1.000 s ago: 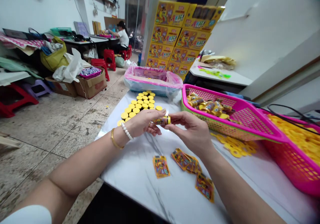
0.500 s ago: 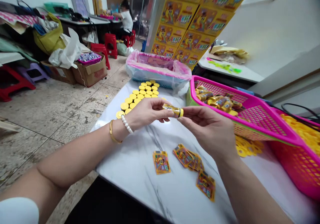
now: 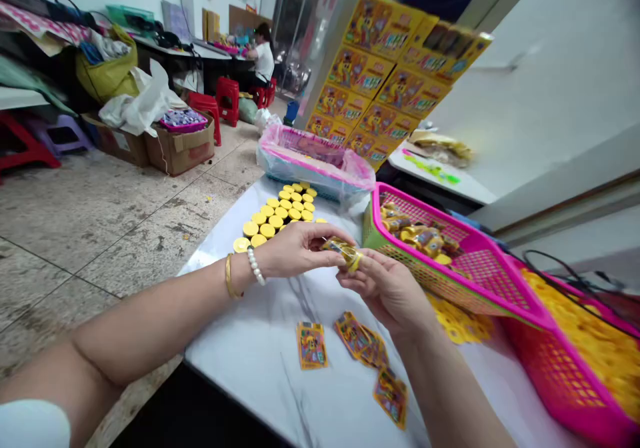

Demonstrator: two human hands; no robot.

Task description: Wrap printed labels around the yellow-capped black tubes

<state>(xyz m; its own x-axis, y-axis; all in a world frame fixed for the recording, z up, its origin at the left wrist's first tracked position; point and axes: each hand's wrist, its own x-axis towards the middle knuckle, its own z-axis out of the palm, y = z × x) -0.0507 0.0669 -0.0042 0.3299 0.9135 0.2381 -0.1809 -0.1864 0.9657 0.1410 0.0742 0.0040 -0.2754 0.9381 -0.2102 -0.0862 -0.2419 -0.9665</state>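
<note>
A small yellow-capped tube (image 3: 343, 252) with a printed wrapper is held between both hands above the white marbled table (image 3: 260, 341). My left hand (image 3: 300, 249) pinches its left end between thumb and fingers. My right hand (image 3: 387, 285) closes on the yellow end, fingertips partly hiding it. Beyond my left hand stand several upright containers with round yellow lids (image 3: 275, 221), packed in rows. Nearer me lie flat printed orange packets: a single one (image 3: 312, 346), an overlapping pile (image 3: 361, 340) and another one (image 3: 391, 397).
A pink-and-green basket (image 3: 450, 268) at right holds wrapped tubes (image 3: 420, 235). Yellow rings (image 3: 455, 321) lie beside it, and a second pink basket (image 3: 555, 375) is full of yellow pieces. A plastic-lined basket (image 3: 315, 168) and stacked yellow boxes (image 3: 370, 81) stand behind. Another person (image 3: 263, 55) sits far off.
The tube has tilted, its yellow end turning downward. My right hand has rolled under and closer around that end. Both hands stay on the tube while the camera view shifts.
</note>
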